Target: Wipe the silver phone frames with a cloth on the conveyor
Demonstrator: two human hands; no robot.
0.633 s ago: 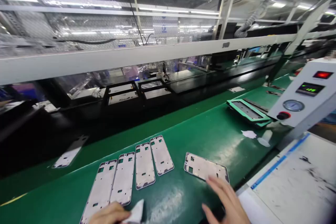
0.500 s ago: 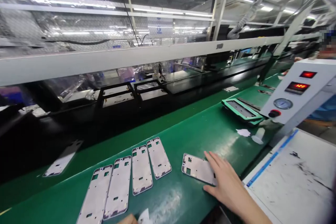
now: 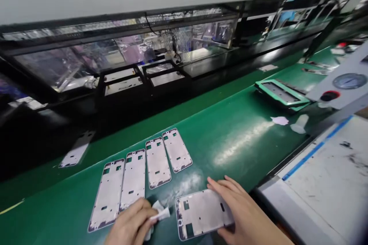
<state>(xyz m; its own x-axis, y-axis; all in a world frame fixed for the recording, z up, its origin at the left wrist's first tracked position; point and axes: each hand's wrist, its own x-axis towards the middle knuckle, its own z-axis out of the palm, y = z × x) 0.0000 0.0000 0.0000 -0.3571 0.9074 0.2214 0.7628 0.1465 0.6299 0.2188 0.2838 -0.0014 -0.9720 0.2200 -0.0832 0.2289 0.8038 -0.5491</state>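
A: Item one?
B: Frame point(image 3: 202, 213), flat on the green bench point(image 3: 244, 141), near its front edge. Right hand point(image 3: 241, 210) lay open on its right end, fingers spread, not clamped.
A: Left hand point(image 3: 130, 226)?
B: Grip pinched shut on a white wipe point(image 3: 159, 214), just left of the frame.
A: Other stock?
B: Four frames point(image 3: 143, 172) in a row behind; green tray point(image 3: 280, 93) far right.
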